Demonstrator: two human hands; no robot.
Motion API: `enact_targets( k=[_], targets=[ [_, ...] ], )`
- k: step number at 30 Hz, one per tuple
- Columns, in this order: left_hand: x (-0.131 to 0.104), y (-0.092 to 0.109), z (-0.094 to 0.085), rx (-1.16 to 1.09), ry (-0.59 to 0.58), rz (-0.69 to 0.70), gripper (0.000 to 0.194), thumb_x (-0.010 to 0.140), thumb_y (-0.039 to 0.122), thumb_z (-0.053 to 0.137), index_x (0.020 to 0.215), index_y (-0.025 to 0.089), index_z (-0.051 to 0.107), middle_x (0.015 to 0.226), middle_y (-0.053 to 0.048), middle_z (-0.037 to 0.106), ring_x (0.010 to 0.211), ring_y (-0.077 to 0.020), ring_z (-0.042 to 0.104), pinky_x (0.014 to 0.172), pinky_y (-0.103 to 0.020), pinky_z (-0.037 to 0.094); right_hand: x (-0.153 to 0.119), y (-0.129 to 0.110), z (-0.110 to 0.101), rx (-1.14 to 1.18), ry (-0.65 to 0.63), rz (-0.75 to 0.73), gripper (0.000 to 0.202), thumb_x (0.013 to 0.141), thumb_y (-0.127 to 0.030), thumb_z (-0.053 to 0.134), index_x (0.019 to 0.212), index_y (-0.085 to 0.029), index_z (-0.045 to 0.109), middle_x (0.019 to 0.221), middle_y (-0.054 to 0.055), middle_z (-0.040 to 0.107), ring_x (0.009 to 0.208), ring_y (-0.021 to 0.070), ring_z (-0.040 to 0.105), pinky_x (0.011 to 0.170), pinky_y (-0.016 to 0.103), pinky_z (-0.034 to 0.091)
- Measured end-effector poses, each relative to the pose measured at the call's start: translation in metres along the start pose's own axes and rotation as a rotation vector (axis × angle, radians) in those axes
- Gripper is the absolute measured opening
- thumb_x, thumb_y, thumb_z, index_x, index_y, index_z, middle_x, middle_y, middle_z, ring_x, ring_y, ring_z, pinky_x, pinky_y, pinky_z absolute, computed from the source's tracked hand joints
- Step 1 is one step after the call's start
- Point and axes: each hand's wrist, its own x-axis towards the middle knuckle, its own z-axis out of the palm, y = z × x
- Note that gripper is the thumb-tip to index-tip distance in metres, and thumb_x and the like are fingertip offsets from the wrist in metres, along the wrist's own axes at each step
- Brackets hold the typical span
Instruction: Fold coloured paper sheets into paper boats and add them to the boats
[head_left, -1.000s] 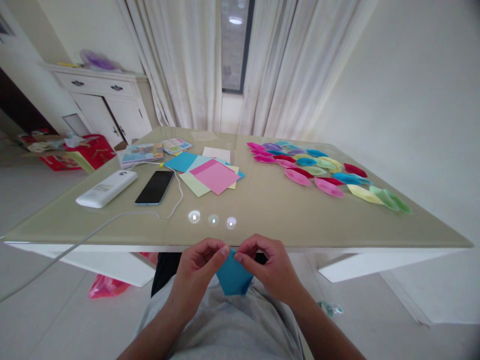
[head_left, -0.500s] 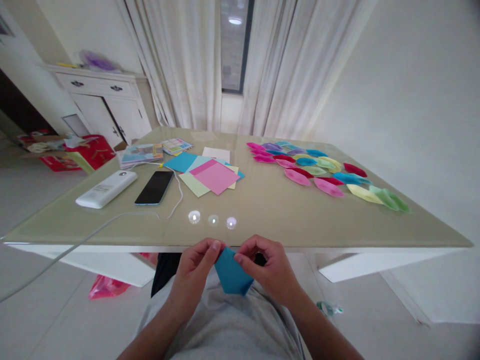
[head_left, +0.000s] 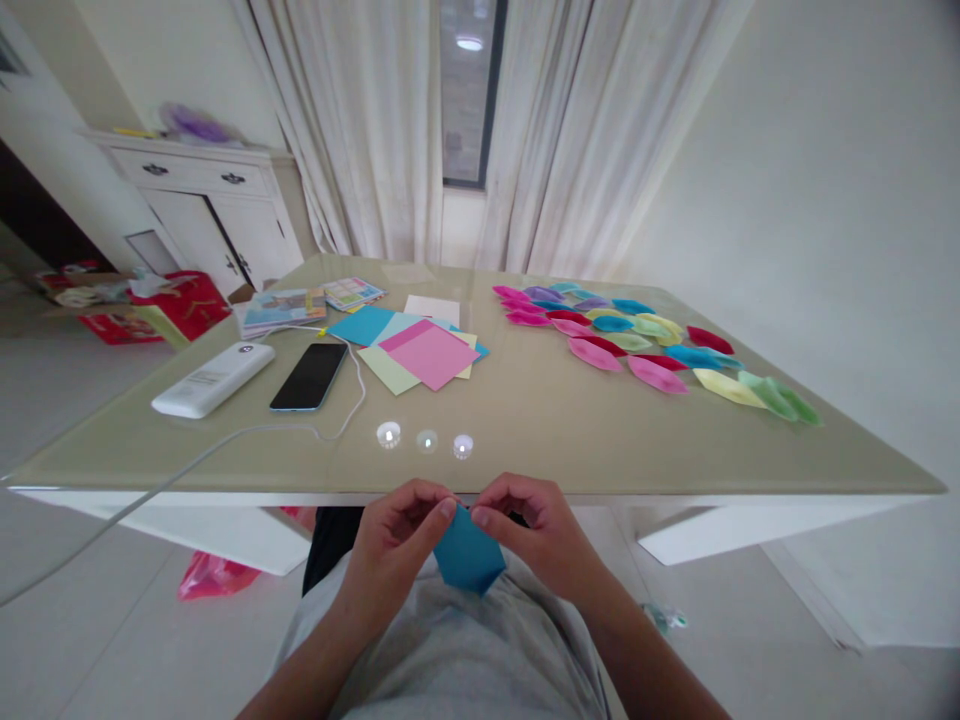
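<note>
A blue sheet of folded paper (head_left: 469, 555) hangs over my lap, just in front of the table's near edge. My left hand (head_left: 405, 530) pinches its upper left corner between thumb and forefinger. On the other side my right hand (head_left: 529, 520) pinches the top right edge, thumb towards me. Both sets of fingertips almost meet at the top of the paper. Its lower edge is creased, and the part behind the fingers is hidden. Farther off lie flat coloured paper squares (head_left: 431, 355) at the table's middle left, and many folded paper pieces (head_left: 592, 352) in rows at the right.
On the table (head_left: 562, 440) at left are a white power bank (head_left: 214, 380), a phone (head_left: 309, 377), a white cable (head_left: 349, 420) and booklets (head_left: 285, 308). A pink plastic bag (head_left: 217, 575) lies on the floor. Red boxes (head_left: 184, 305) stand left of the table.
My hands have drawn closer together along the top of the blue paper. The paper has turned slightly, its lower point now nearer the right. Things on the table stay put.
</note>
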Motion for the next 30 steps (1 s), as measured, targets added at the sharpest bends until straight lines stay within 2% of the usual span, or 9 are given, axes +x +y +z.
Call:
enact_targets(
  k=[5, 10, 18, 26, 30],
  targets=[
    [0.001, 0.0, -0.003, 0.033, 0.01, -0.003, 0.027, 0.085, 0.045, 0.087, 0.083, 0.018, 0.084, 0.079, -0.005, 0.08, 0.073, -0.0189, 0.069, 0.068, -0.025, 0.054, 0.003, 0.006, -0.002, 0.051, 0.006, 0.037, 0.028, 0.085, -0.045, 0.09, 0.087, -0.018, 0.082, 0.077, 0.003, 0.076, 0.069, 0.0155, 0.064, 0.066, 0.027, 0.049],
    [0.005, -0.004, -0.008, 0.052, -0.058, 0.022, 0.024, 0.087, 0.043, 0.085, 0.084, 0.019, 0.085, 0.08, -0.005, 0.081, 0.073, -0.0183, 0.07, 0.067, -0.024, 0.055, 0.003, 0.006, -0.002, 0.037, 0.027, 0.038, 0.023, 0.083, -0.039, 0.091, 0.086, -0.018, 0.083, 0.077, 0.003, 0.077, 0.069, 0.0154, 0.065, 0.066, 0.027, 0.049],
    [0.001, 0.008, -0.001, 0.062, -0.015, 0.005, 0.025, 0.085, 0.042, 0.086, 0.079, 0.018, 0.084, 0.074, -0.004, 0.077, 0.07, -0.0172, 0.065, 0.065, -0.024, 0.05, 0.004, 0.003, -0.001, 0.136, 0.024, 0.025, 0.023, 0.082, -0.036, 0.093, 0.09, -0.019, 0.079, 0.078, 0.001, 0.078, 0.07, 0.0143, 0.067, 0.067, 0.026, 0.05],
    [0.007, -0.006, -0.012, 0.064, -0.09, 0.019, 0.033, 0.093, 0.05, 0.079, 0.09, 0.018, 0.087, 0.082, -0.008, 0.081, 0.079, -0.0228, 0.072, 0.071, -0.028, 0.057, 0.002, 0.0, 0.0, 0.065, 0.085, -0.036, 0.017, 0.082, -0.031, 0.089, 0.085, -0.019, 0.078, 0.076, 0.001, 0.076, 0.069, 0.0146, 0.065, 0.066, 0.026, 0.05],
    [0.005, -0.005, -0.011, 0.063, -0.077, 0.026, 0.033, 0.091, 0.05, 0.08, 0.09, 0.018, 0.086, 0.079, -0.007, 0.079, 0.073, -0.0198, 0.068, 0.065, -0.025, 0.054, 0.001, -0.003, 0.002, 0.023, 0.094, -0.054, 0.016, 0.084, -0.031, 0.087, 0.086, -0.019, 0.077, 0.077, 0.002, 0.076, 0.071, 0.0157, 0.067, 0.067, 0.027, 0.052]
  ],
)
